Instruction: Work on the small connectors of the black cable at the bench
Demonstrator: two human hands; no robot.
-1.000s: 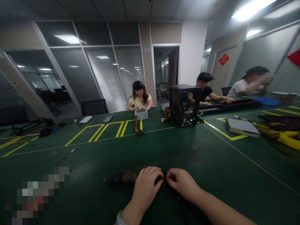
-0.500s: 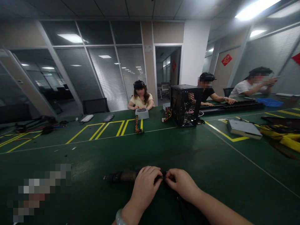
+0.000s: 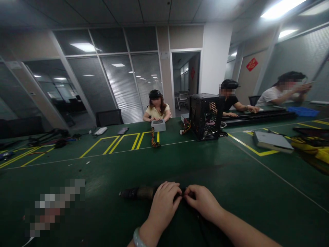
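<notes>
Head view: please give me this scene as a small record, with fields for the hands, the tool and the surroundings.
Left hand: curled over a dark tool; exact grip hidden
Right hand: fingertips pinched close to the left hand's; what they hold is unclear
Tool position: narrow tip pointing left
Table: green, with yellow lines
Across: grey box with bundled wires; black computer case to its right

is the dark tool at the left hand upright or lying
Lying: the dark tool stretches along the green table, partly hidden by the left hand.

A dark, tapered tool (image 3: 137, 192) lies pointing left
</notes>
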